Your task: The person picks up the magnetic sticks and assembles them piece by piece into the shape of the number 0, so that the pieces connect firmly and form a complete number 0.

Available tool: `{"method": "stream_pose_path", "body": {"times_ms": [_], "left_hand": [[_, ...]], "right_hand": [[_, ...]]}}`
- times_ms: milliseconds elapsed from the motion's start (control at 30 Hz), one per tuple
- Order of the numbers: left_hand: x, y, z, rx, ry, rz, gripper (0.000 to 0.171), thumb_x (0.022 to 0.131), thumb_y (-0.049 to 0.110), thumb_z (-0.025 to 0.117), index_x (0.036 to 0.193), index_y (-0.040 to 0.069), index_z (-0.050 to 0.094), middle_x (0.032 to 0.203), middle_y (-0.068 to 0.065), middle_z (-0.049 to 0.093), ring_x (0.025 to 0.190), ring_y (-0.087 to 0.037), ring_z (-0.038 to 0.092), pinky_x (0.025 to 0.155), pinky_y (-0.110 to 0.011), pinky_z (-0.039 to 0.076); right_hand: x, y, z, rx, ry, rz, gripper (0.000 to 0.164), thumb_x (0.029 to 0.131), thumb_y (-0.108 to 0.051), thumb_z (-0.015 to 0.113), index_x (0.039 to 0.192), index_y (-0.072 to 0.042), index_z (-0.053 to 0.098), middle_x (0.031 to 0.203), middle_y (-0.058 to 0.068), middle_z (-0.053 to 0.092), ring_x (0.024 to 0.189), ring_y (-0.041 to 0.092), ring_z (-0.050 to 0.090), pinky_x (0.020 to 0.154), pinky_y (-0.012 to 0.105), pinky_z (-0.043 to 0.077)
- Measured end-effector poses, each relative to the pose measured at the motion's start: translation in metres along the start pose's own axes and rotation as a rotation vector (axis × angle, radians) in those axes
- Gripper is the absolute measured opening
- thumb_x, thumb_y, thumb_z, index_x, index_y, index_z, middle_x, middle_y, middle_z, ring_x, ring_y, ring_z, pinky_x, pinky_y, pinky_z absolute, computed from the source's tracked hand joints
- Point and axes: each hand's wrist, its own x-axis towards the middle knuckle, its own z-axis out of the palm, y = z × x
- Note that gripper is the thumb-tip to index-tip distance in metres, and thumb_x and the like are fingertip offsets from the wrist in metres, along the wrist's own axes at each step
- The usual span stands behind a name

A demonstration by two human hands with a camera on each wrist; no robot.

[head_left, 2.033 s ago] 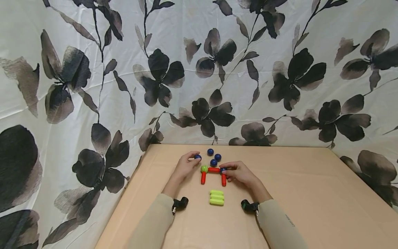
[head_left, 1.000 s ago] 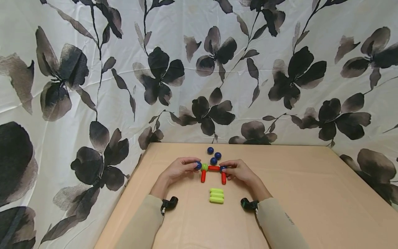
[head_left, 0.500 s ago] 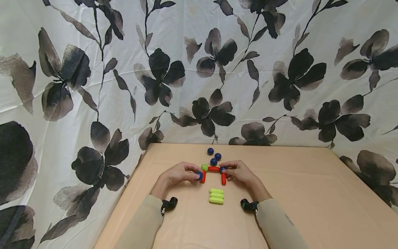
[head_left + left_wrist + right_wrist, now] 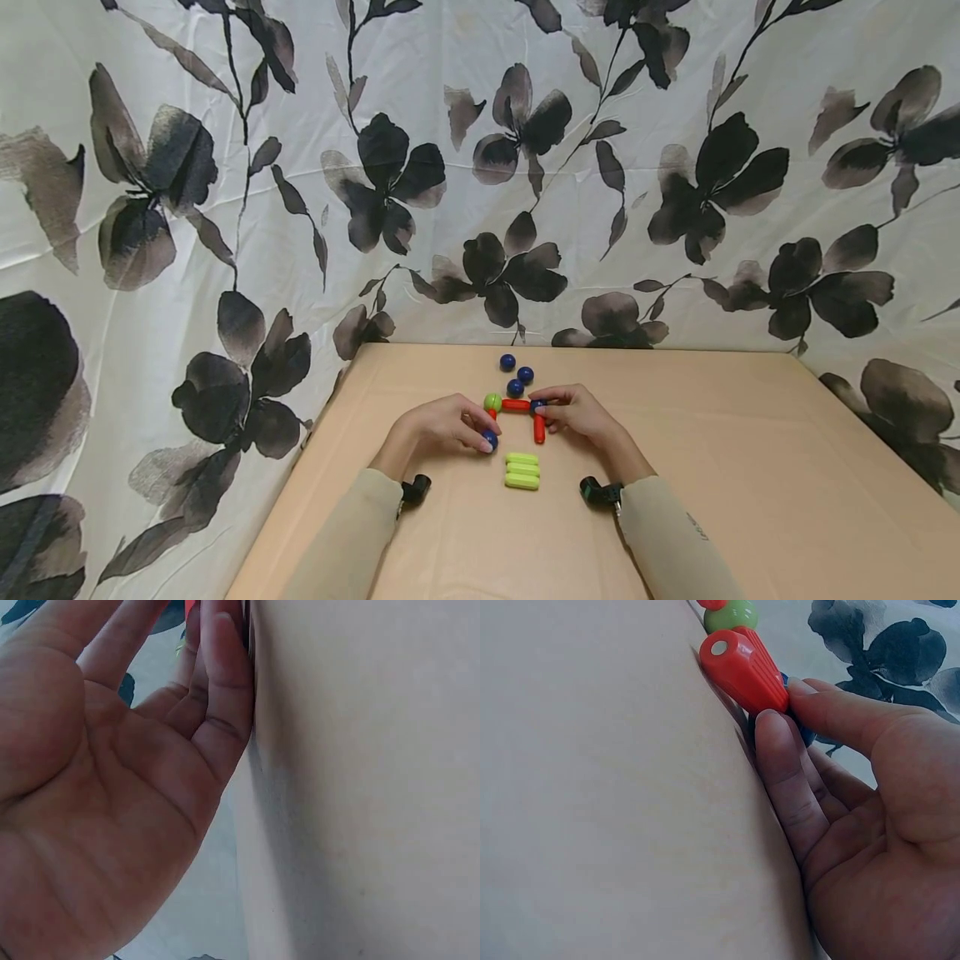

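The left hand [image 4: 446, 423] pinches a blue ball [image 4: 490, 441] at the near end of the left red rod [image 4: 492, 414] (fingers hide any contact). The right hand [image 4: 576, 412] pinches the corner blue ball [image 4: 537, 407], between the red crossbar rod [image 4: 515, 406] and right red rod [image 4: 539, 430]. A green ball [image 4: 492, 402] occupies the opposite corner. Three lime-green rods [image 4: 522, 472] lie nearer the person.

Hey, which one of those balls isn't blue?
The green ball, at the left end of the crosswise red rod. The other five balls are all blue: three loose, one in the left hand, one in the right hand.
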Motion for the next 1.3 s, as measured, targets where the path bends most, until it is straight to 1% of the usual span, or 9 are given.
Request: {"method": "stream_pose_path", "body": {"times_ms": [133, 300, 400, 533, 633, 733, 933, 1167, 1300], "left_hand": [[-0.001, 0.004, 0.002, 0.018, 0.005, -0.019, 0.025, 0.090, 0.024, 0.083, 0.115, 0.019, 0.080, 0.097, 0.003, 0.072, 0.087, -0.016, 0.059, 0.071, -0.029, 0.049], [0.000, 0.008, 0.002, 0.073, -0.001, -0.033, 0.035, 0.090, 0.029, 0.083, 0.123, 0.019, 0.076, 0.100, 0.002, 0.070, 0.089, -0.017, 0.057, 0.069, -0.029, 0.044], [0.000, 0.012, 0.004, 0.104, 0.002, -0.054, 0.038, 0.090, 0.033, 0.083, 0.125, 0.019, 0.075, 0.108, 0.006, 0.072, 0.097, -0.017, 0.057, 0.075, -0.031, 0.044], [0.000, 0.019, 0.007, 0.115, 0.015, -0.081, 0.036, 0.090, 0.033, 0.083, 0.122, 0.018, 0.076, 0.113, 0.008, 0.073, 0.102, -0.018, 0.057, 0.086, -0.034, 0.045], [0.002, 0.020, 0.009, 0.105, 0.025, -0.094, 0.032, 0.088, 0.028, 0.085, 0.118, 0.017, 0.076, 0.109, 0.005, 0.072, 0.100, -0.018, 0.057, 0.089, -0.036, 0.044], [0.003, 0.021, 0.010, 0.083, 0.035, -0.101, 0.031, 0.086, 0.023, 0.087, 0.114, 0.016, 0.076, 0.105, 0.003, 0.071, 0.096, -0.019, 0.058, 0.089, -0.036, 0.044], [0.003, 0.020, 0.008, 0.060, 0.054, -0.080, 0.031, 0.083, 0.019, 0.090, 0.110, 0.018, 0.074, 0.100, -0.001, 0.069, 0.090, -0.019, 0.057, 0.084, -0.035, 0.045], [0.004, 0.017, 0.007, 0.093, 0.058, -0.045, 0.032, 0.083, 0.022, 0.090, 0.111, 0.018, 0.075, 0.096, 0.000, 0.069, 0.087, -0.017, 0.057, 0.082, -0.033, 0.045], [0.005, 0.017, 0.008, 0.089, 0.066, -0.036, 0.033, 0.083, 0.022, 0.090, 0.112, 0.016, 0.075, 0.096, -0.001, 0.069, 0.087, -0.016, 0.056, 0.082, -0.032, 0.045]], "right_hand": [[0.001, 0.000, 0.000, 0.013, -0.005, 0.002, 0.035, 0.097, -0.005, 0.072, 0.132, -0.003, 0.071, 0.121, 0.015, 0.071, 0.075, 0.016, 0.067, 0.067, 0.028, 0.062], [0.002, 0.001, -0.001, 0.020, -0.006, 0.000, 0.036, 0.097, -0.002, 0.070, 0.133, -0.002, 0.070, 0.120, 0.016, 0.073, 0.075, 0.016, 0.068, 0.067, 0.027, 0.061], [0.002, 0.001, -0.001, 0.017, -0.007, -0.002, 0.036, 0.097, -0.002, 0.070, 0.133, -0.002, 0.070, 0.120, 0.016, 0.073, 0.074, 0.016, 0.068, 0.066, 0.027, 0.061], [0.002, 0.002, -0.002, 0.012, -0.009, -0.007, 0.035, 0.097, -0.004, 0.071, 0.133, -0.002, 0.070, 0.120, 0.016, 0.073, 0.073, 0.015, 0.068, 0.066, 0.027, 0.061], [0.002, 0.002, -0.002, 0.012, -0.007, -0.005, 0.036, 0.097, -0.005, 0.072, 0.133, -0.003, 0.070, 0.120, 0.015, 0.073, 0.072, 0.015, 0.068, 0.065, 0.027, 0.061], [0.002, 0.002, -0.002, 0.012, -0.004, 0.000, 0.036, 0.097, -0.006, 0.072, 0.133, -0.003, 0.070, 0.121, 0.015, 0.072, 0.071, 0.016, 0.067, 0.065, 0.027, 0.061], [0.001, 0.001, -0.002, 0.011, -0.004, 0.000, 0.036, 0.097, -0.004, 0.072, 0.133, -0.003, 0.070, 0.124, 0.017, 0.071, 0.071, 0.015, 0.067, 0.065, 0.027, 0.061], [0.002, -0.001, -0.001, -0.003, 0.009, -0.012, 0.034, 0.097, -0.004, 0.071, 0.131, -0.003, 0.071, 0.119, 0.016, 0.070, 0.070, 0.015, 0.066, 0.064, 0.026, 0.061], [0.002, 0.000, -0.001, -0.003, 0.013, -0.020, 0.035, 0.098, -0.005, 0.070, 0.133, -0.001, 0.069, 0.119, 0.018, 0.069, 0.072, 0.016, 0.066, 0.066, 0.028, 0.062]]}}
